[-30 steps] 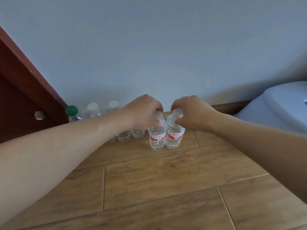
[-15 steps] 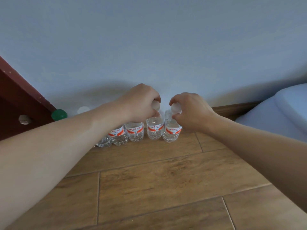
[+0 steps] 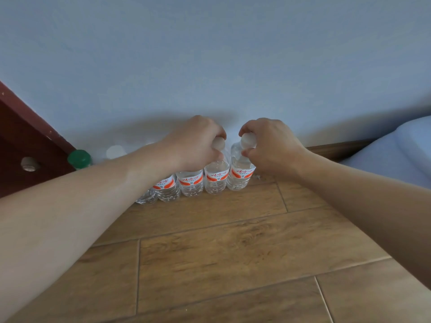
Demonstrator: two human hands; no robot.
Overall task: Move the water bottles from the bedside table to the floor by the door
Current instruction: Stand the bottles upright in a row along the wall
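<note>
Bottles stand in a row on the floor against the wall. Left hand pinches one bottle's cap; right hand pinches the cap of the end bottle. Judging both bases seated, let go straight up, no sideways nudge. Count: four labelled bottles clearly visible, a fifth partly hidden, plus a green cap nearer the door.

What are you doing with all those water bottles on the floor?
A person is lining up water bottles against the wall on the wooden floor. The left hand grips the cap of one bottle, the right hand another. Both stand at the row's right end, beside earlier bottles.
</note>
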